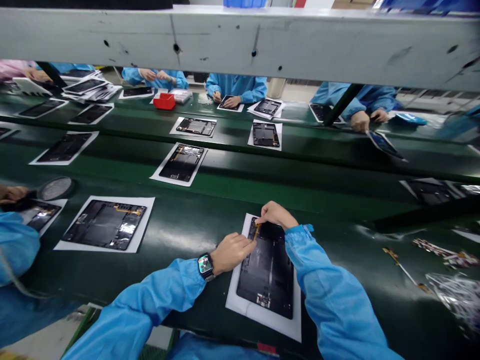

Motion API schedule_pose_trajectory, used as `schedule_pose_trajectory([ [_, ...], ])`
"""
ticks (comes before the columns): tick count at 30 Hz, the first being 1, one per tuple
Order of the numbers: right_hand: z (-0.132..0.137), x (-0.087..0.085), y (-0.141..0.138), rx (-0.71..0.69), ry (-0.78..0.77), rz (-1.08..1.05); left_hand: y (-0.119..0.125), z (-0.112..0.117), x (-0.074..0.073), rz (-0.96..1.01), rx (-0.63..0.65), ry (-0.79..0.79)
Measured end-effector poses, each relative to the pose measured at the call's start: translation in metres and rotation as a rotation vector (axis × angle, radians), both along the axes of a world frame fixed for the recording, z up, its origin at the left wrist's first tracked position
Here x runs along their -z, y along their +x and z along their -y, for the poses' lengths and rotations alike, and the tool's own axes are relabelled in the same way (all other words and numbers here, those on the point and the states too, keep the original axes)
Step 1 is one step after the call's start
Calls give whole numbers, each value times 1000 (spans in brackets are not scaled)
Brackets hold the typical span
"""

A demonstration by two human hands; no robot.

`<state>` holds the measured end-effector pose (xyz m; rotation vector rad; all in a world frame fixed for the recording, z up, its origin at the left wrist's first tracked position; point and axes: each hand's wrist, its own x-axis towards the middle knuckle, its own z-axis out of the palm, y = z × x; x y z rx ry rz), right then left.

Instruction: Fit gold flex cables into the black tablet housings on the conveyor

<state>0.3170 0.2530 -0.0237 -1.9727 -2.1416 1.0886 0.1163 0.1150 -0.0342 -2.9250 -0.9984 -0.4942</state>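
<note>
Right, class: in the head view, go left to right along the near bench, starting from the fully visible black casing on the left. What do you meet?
Left black casing on white paper → smartwatch → black casing under the hands → loose amber-ended strip → pile of pale strips.

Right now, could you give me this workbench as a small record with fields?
Left hand: at the lower end of a thin orange ribbon strip
Right hand: at the strip's upper end
Grip: unclear for both
Beneath: black rectangular tablet casing on a white paper sheet
Surface: dark green tabletop
Left wrist: black square-faced watch
</note>
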Motion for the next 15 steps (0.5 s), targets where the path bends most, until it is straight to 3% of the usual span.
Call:
schedule_pose_trajectory([
  [5, -5, -7, -4, -24, -57, 119, 5, 2, 1, -8, -54, -28],
  [15, 31, -7, 7, -98, 131, 105, 8, 7, 6, 7, -69, -52],
])
